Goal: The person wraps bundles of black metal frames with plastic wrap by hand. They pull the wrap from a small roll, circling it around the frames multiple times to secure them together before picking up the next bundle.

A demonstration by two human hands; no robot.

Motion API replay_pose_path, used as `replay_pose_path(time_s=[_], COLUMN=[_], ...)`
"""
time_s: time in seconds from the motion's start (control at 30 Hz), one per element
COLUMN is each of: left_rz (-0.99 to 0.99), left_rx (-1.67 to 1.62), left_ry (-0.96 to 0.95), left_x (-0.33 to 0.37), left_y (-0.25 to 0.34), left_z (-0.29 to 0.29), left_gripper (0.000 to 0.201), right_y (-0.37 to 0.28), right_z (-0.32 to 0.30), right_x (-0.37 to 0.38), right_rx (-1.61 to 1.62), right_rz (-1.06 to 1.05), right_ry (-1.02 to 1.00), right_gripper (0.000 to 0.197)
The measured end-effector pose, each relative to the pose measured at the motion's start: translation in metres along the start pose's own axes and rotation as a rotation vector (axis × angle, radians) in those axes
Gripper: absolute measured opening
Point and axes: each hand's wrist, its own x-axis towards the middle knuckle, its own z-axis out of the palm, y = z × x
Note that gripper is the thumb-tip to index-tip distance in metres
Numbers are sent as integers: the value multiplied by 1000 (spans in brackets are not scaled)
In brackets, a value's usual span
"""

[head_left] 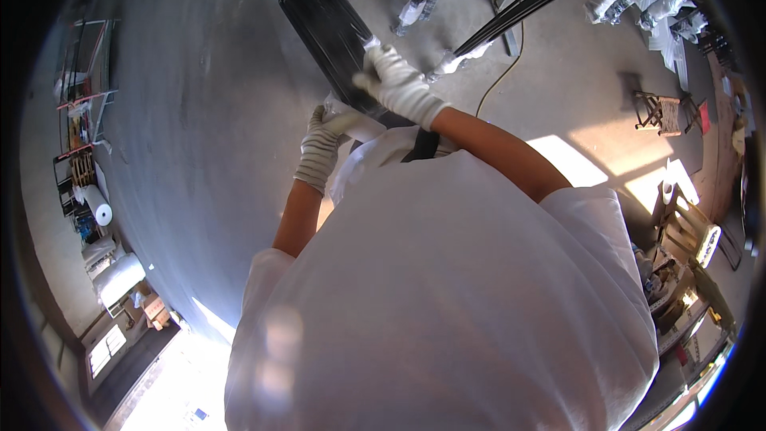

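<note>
Grey floor (199, 128), left hand (317, 150) around white wrap (357, 124), right hand (401, 86) half-open at black rods (323, 24)

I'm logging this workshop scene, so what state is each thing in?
Left hand: gloved, grip unclear
Right hand: gloved, thumb parted from fingers
Black tubes: bundled side by side
Bent tubes: near ends wrapped
Cable: uncoiled, lying in a curve
White roll: wound up

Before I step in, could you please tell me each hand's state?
Left hand: closed, holding pale wrap.
Right hand: at the black rods; whether it grips cannot be told.
</note>
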Motion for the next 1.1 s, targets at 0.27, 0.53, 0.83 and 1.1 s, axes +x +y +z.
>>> replay_pose_path(time_s=[0.27, 0.53, 0.83, 1.1], left_rz=[55, 1233, 1998, 1689], left_rx=[375, 1935, 2434, 2617], left_ry=[-193, -699, -784, -1186], left_x=[-6, 8, 134, 168], left_y=[23, 110, 130, 180], left_z=[27, 80, 111, 177], left_gripper=[41, 93, 98, 91], right_y=[-18, 12, 16, 34], right_z=[-21, -22, -40, -59], right_x=[-26, -25, -30, -29], right_rx=[-212, 76, 308, 365], right_rz=[-10, 216, 206, 218], right_ry=[-321, -177, -158, -97], right_gripper=[61, 62, 72, 72])
